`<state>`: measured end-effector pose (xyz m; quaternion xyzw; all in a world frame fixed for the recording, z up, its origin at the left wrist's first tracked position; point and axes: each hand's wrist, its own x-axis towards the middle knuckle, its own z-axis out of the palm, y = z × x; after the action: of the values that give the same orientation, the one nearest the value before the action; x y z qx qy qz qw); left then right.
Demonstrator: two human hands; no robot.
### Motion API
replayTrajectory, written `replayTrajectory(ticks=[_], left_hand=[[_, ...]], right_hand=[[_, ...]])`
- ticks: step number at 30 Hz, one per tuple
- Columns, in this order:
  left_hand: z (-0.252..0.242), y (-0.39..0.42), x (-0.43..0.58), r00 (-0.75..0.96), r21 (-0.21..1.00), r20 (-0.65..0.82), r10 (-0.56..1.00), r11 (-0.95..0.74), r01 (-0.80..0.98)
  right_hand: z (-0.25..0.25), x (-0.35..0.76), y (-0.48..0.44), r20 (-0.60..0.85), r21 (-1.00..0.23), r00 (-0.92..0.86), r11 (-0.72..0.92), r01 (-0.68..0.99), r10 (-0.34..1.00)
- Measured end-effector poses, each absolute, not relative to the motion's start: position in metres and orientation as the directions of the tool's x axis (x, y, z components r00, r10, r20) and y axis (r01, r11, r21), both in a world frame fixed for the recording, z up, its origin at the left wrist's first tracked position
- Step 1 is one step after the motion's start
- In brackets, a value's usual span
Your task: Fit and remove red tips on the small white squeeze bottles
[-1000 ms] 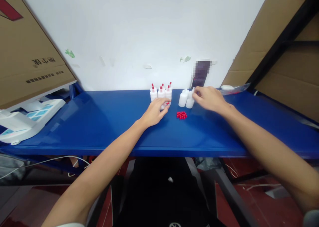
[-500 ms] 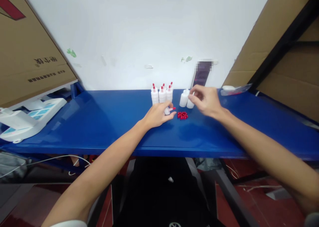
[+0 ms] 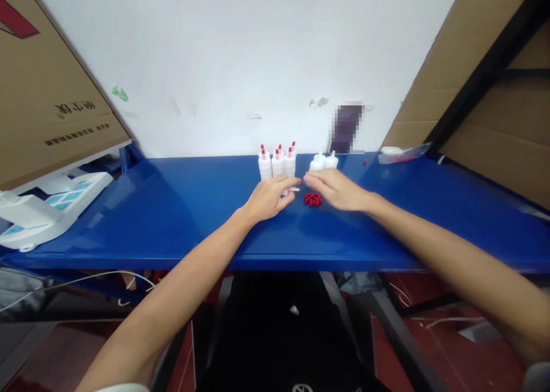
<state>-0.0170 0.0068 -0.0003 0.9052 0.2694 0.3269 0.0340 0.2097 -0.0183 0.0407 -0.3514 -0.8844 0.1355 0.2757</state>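
Since half a second ago the right hand (image 3: pixel 337 189) has dropped from the two uncapped bottles (image 3: pixel 323 163) down to the counter (image 3: pixel 172 208), fingers now stretched flat toward the left hand (image 3: pixel 268 197). Its grip is loose and open, nothing held that I can see.

Left hand's grip is curled around a small white bottle (image 3: pixel 292 189) lying on its side, only the tip poking out past the fingertips; the rest is hidden in the fist. Looks pinned low against the counter to steady it, and the nozzle tip points toward the right fingertips, so both hands meet at it.

Red caps (image 3: pixel 313 199) sit in a small pile just below the right fingertips, close between the two grips. Capped bottles (image 3: pixel 277 161), white with red tips, stand upright in a tight cluster just beyond the left hand. Uncapped pair stands just beyond the right hand. One stray red cap (image 3: pixel 365 163) lies farther out past the right hand, well apart from the pile.
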Motion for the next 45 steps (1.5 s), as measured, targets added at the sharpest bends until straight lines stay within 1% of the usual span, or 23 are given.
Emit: replayTrajectory(ticks=[2,4,7,10,14,17,24,33,35,38,40,43,45], left_hand=[[-0.001,0.009,-0.021,0.611,0.237,0.587,0.531,-0.834,0.498],[-0.002,0.01,-0.023,0.586,0.258,0.59,0.555,-0.818,0.514],[-0.002,0.01,-0.021,0.591,0.266,0.563,0.578,-0.803,0.533],[-0.001,0.008,-0.019,0.608,0.257,0.53,0.591,-0.795,0.549],[-0.001,0.007,-0.018,0.601,0.255,0.512,0.614,-0.776,0.577],[-0.001,0.007,-0.018,0.599,0.253,0.507,0.62,-0.771,0.584],[-0.001,0.008,-0.02,0.606,0.253,0.502,0.617,-0.775,0.579],[-0.002,0.009,-0.019,0.612,0.249,0.475,0.632,-0.763,0.596],[-0.001,0.008,-0.019,0.612,0.25,0.475,0.632,-0.764,0.594],[0.0,0.007,-0.018,0.611,0.25,0.477,0.632,-0.764,0.595],[0.0,0.006,-0.017,0.611,0.253,0.473,0.635,-0.762,0.597],[0.0,0.005,-0.015,0.623,0.256,0.457,0.635,-0.765,0.591],[0.001,0.004,-0.015,0.638,0.27,0.443,0.63,-0.772,0.575]], right_hand=[[0.046,0.219,-0.015,0.365,-0.458,-0.575,0.679,0.574,0.732],[0.05,0.23,-0.012,0.307,-0.398,-0.581,0.656,0.641,0.754],[0.055,0.243,-0.008,0.168,-0.292,-0.562,0.585,0.756,0.81],[0.056,0.249,-0.005,0.028,-0.224,-0.519,0.512,0.829,0.854],[0.055,0.25,-0.003,-0.099,-0.155,-0.491,0.474,0.867,0.865],[0.053,0.249,-0.002,-0.125,-0.154,-0.513,0.494,0.856,0.849],[0.043,0.252,0.004,-0.086,-0.24,-0.562,0.53,0.813,0.823],[0.046,0.248,0.001,-0.077,-0.251,-0.577,0.544,0.801,0.813],[0.049,0.249,-0.001,-0.02,-0.236,-0.572,0.553,0.799,0.82],[0.053,0.245,-0.006,0.146,-0.225,-0.58,0.598,0.769,0.801],[0.052,0.236,-0.011,0.232,-0.249,-0.593,0.636,0.73,0.771],[0.046,0.218,-0.02,0.268,-0.306,-0.645,0.698,0.647,0.715],[0.042,0.208,-0.025,0.266,-0.314,-0.685,0.733,0.603,0.678]])
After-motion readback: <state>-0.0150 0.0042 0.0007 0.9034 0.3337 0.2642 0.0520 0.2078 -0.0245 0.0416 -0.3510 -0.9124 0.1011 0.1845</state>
